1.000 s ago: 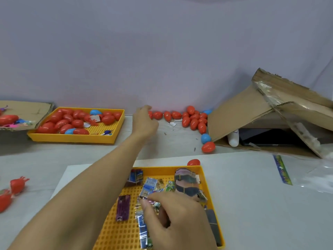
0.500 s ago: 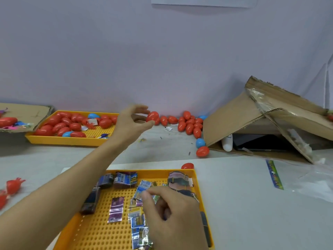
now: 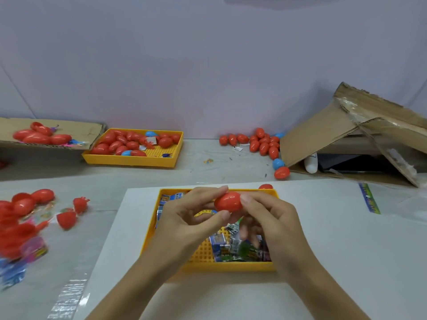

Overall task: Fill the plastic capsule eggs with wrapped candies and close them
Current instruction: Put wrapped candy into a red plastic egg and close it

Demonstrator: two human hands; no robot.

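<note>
The desk (image 3: 231, 162) runs across your whole view. At 2 o'clock a collapsed cardboard box (image 3: 360, 135) leans over a dark gap, with a white bottle (image 3: 310, 163) just inside its mouth. A white sheet (image 3: 323, 227) covers the near half of the desk, and on it sits your near yellow tray (image 3: 150, 232) of wrapped candies (image 3: 233, 248), right under your hands at 6 o'clock. At 10 o'clock a second yellow tray (image 3: 129, 161) holds a heap of red and blue eggs, with a flat piece of cardboard (image 3: 90, 132) carrying more red eggs beside it at 9 to 10 o'clock. A loose cluster of eggs (image 3: 261, 142) lies along the wall at 1 o'clock, close to the box flap. At 8 o'clock, red egg halves and bright wrappers (image 3: 30, 218) are scattered, blurred at the edge.

Your left hand (image 3: 187, 218) and right hand (image 3: 270, 218) meet above the near tray. Both pinch one red capsule egg (image 3: 228, 202) between thumb and fingertips, the left at its left end, the right at its right end. Your wrists and fingers hide much of the tray's middle. Whether your right hand also holds a candy in its lower fingers, you cannot tell. One more red egg (image 3: 265, 186) peeks over the tray's far rim.
</note>
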